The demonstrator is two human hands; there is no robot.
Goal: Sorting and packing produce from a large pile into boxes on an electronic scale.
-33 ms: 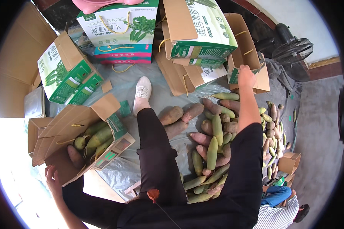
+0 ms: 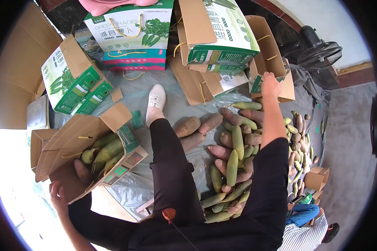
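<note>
At the upper right, my right hand [image 2: 271, 86] has its fingers closed on the near rim of an open cardboard box [image 2: 265, 54] with green outer sides and a yellow cord handle. My left hand [image 2: 58, 199] is at the lower left, fingers bent and apart, close beside the edge of another open cardboard box [image 2: 63, 144]. No object shows in that hand; whether it touches the box edge I cannot tell. Inside this left box lie several green radishes [image 2: 109, 152] and a reddish one [image 2: 83, 171]. A heap of green and pinkish radishes [image 2: 237, 142] lies between my legs.
Printed white-and-green boxes [image 2: 127, 31] stand at the back, with a pink plastic item [image 2: 113, 5] on top. A black fan [image 2: 320, 54] stands far right. Another radish pile [image 2: 297, 154] lies beyond my right leg, near a seated person [image 2: 308, 228]. Plastic sheeting [image 2: 132, 94] covers the floor.
My right hand has shifted very slightly toward me at the box rim. The rest looks the same.
</note>
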